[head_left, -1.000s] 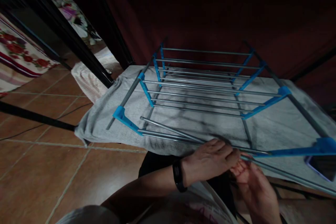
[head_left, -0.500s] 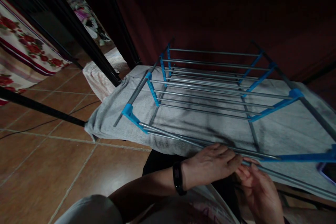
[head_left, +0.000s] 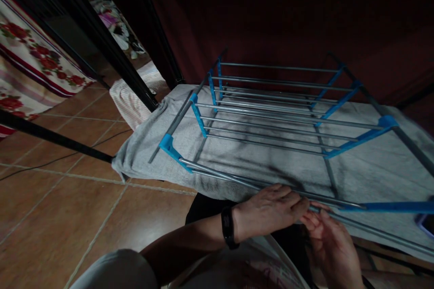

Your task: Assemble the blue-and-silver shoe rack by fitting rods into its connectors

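Note:
A rack (head_left: 288, 116) of grey metal rods and blue plastic brackets (head_left: 388, 122) lies on a grey cloth (head_left: 139, 153). My left hand (head_left: 269, 210), with a black band on its wrist, is closed over a thin metal rod (head_left: 379, 231) along the rack's near side. Palm up, my right hand (head_left: 330, 239) curls its fingers around the same rod just right of the left hand. The rod runs on toward the right edge. Where the hands meet, the fingers hide part of it. Other rods from the near left blue bracket (head_left: 172, 149) pass close by the left hand.
A phone-like object (head_left: 426, 224) with a purple edge lies on the cloth at far right. Black metal bars (head_left: 57, 137) stand at left above the tiled floor (head_left: 111, 216), where a dark cable (head_left: 64, 158) runs. A floral cloth (head_left: 37, 58) hangs at upper left.
The view has shifted slightly, so the rack sits a little farther right. My hands keep their hold on the rod, with almost no movement.

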Demonstrator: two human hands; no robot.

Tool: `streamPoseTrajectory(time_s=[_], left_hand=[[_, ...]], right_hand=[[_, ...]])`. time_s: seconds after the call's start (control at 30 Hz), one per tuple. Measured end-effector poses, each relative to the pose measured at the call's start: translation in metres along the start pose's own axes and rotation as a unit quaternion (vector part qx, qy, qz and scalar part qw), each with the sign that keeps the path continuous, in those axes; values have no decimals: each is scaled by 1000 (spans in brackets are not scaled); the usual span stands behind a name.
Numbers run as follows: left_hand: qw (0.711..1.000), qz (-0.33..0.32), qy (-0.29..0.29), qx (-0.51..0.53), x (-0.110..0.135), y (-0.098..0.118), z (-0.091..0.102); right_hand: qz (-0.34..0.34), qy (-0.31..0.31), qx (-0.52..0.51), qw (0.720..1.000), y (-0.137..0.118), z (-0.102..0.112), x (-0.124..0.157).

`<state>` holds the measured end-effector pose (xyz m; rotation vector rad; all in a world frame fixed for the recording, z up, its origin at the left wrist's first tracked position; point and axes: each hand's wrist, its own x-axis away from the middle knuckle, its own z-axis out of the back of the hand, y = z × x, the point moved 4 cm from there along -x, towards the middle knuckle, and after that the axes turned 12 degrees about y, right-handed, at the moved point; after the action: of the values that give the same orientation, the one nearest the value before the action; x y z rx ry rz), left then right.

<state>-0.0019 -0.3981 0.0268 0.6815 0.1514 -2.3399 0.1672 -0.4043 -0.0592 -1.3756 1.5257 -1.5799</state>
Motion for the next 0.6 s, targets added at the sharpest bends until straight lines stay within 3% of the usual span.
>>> streamPoseTrajectory(time_s=[0.6], left_hand=[[1000, -7, 1, 4, 1, -2, -1]], right_hand=[[2, 6, 11, 1000, 2, 2, -1]])
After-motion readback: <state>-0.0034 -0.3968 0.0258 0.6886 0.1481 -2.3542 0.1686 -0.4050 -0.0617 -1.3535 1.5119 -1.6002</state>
